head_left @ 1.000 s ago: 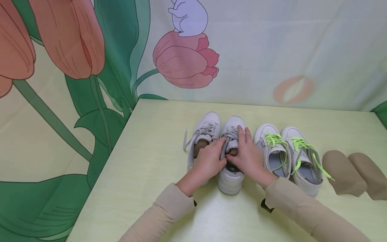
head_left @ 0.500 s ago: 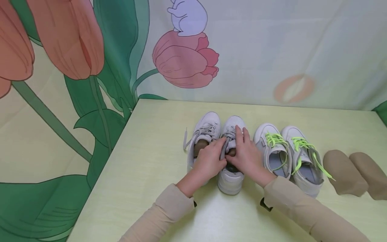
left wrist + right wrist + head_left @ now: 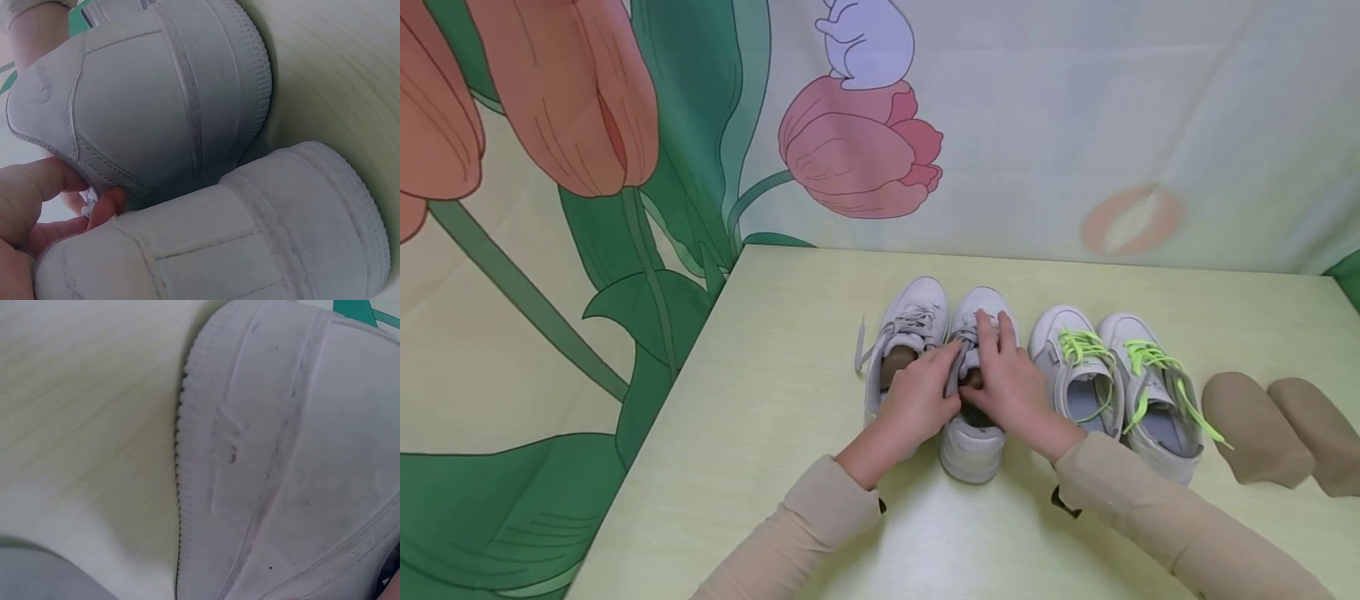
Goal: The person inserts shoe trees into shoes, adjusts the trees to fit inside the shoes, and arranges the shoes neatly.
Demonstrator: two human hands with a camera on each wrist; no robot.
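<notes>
Both hands at the right-hand grey-laced sneaker

The right-hand grey-laced sneaker (image 3: 973,454) stands upright on the pale tabletop (image 3: 760,400), toe pointing away from the person. The left hand (image 3: 917,396) crosses over the left-hand grey-laced sneaker (image 3: 921,298). Its grip is closed on the left side of the right-hand sneaker's collar; the left wrist view shows the thumb on one side of that edge and a fingertip on the other, between the two shoes.

The right hand (image 3: 1015,387) has its thumb at the opening and two fingers stretched along the grey laces (image 3: 967,333). Whether this grip is pinching anything cannot be told, as the right wrist view takes in mainly the side of the heel. A brown insert (image 3: 897,362) sits inside the left-hand sneaker, and brown also shows within the right-hand one.

To the right stand two white sneakers, one (image 3: 1081,396) beside the other (image 3: 1156,417), with neon-green laces (image 3: 1084,346). Next to them lie two brown round-ended forms (image 3: 1255,429). Behind the tabletop hangs a pale backdrop (image 3: 1037,125) printed with tulips and a white animal (image 3: 876,42).
</notes>
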